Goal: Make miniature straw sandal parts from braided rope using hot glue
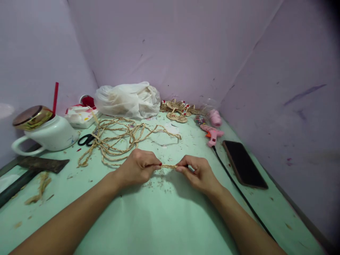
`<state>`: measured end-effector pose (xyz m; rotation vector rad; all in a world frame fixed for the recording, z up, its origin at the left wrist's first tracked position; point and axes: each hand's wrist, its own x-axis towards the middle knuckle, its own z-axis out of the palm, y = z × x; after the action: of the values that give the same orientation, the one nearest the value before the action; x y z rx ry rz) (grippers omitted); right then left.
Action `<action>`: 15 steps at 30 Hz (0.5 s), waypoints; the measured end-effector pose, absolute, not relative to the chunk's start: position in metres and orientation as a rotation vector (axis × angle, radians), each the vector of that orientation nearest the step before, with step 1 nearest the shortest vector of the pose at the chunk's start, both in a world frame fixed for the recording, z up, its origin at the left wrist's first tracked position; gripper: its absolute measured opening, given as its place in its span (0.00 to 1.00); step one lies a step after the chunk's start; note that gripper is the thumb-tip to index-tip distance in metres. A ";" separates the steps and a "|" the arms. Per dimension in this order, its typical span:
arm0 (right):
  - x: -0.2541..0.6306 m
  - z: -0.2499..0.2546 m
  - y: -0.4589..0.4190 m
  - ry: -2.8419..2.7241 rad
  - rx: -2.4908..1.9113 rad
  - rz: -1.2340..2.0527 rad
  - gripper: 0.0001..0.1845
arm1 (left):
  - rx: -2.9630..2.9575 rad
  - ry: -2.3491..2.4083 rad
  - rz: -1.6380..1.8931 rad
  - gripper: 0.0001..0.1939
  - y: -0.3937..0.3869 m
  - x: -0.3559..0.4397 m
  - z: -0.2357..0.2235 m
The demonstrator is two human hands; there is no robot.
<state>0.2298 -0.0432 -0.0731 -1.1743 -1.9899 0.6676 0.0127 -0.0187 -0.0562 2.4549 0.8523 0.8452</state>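
A short stretch of twisted straw cord point(169, 166) runs taut between my two hands, above the pale green table. My left hand point(138, 165) pinches its left end between thumb and fingers. At the right end, the thumb and fingertips of my right hand point(198, 172) close on the cord. Behind my left hand lies a loose tangle of the same braided cord point(117, 136); whether it joins the piece I hold is hidden by that hand. Black-handled scissors point(86, 140) lie partly under the tangle's left side.
On the right are a pink glue gun point(212, 134) with a black cable and a phone point(244, 163). A hammer point(44, 164) and a white mug point(51, 134) stand left. A plastic bag point(129, 99) and woven straw pieces point(177, 112) line the back wall.
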 end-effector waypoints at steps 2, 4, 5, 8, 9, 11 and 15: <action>0.230 -0.074 -0.042 -1.995 -1.178 0.676 0.09 | 2.357 0.943 0.798 0.09 -0.020 0.015 -0.055; 0.232 -0.076 -0.040 -2.001 -1.190 0.700 0.09 | 2.256 1.080 0.724 0.09 -0.022 0.018 -0.054; 0.232 -0.076 -0.039 -2.004 -1.199 0.717 0.08 | 2.208 1.154 0.677 0.09 -0.023 0.020 -0.054; 0.235 -0.078 -0.036 -2.008 -1.238 0.766 0.07 | 2.092 1.340 0.533 0.10 -0.027 0.026 -0.056; 0.235 -0.078 -0.036 -2.008 -1.255 0.781 0.08 | 2.069 1.373 0.500 0.10 -0.027 0.027 -0.057; 0.237 -0.078 -0.035 -2.007 -1.286 0.806 0.09 | 2.048 1.404 0.458 0.11 -0.028 0.028 -0.059; 0.239 -0.078 -0.033 -2.013 -1.339 0.844 0.07 | 2.055 1.421 0.422 0.11 -0.025 0.029 -0.064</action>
<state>0.2385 -0.0332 -0.0782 -1.3391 -2.0130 0.8435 0.0287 -0.0254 -0.0638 2.0554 1.4213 0.4225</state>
